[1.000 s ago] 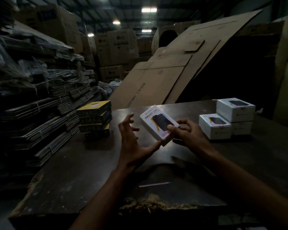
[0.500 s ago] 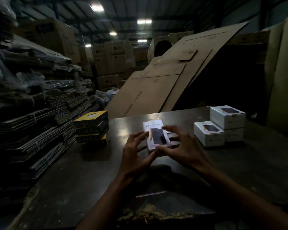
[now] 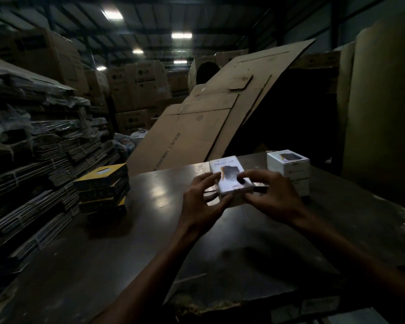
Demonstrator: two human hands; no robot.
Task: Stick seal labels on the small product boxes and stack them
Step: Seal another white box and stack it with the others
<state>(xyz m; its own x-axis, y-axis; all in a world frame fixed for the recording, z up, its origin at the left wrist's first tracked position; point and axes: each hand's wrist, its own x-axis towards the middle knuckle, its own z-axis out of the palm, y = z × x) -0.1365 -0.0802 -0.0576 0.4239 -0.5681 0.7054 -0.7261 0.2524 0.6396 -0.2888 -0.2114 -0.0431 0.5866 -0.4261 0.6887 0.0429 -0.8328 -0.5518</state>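
Dim warehouse light falls on a dark, smooth table (image 3: 131, 232) with a worn, crumbling near edge; flat brown cardboard sheets (image 3: 197, 134) lean behind its far edge. At the far left corner stands a pile of flat black-and-yellow boxes (image 3: 102, 188), and near the far right corner a stack of white, glossy boxes (image 3: 288, 170). Both hands hold one white box (image 3: 229, 177), rectangular with a dark picture on top, between these two stacks, and it looks blurred. The left hand (image 3: 202, 202) grips its left side with curled fingers and thumb under the near edge. The right hand (image 3: 275, 195) pinches its right side, one finger on top.
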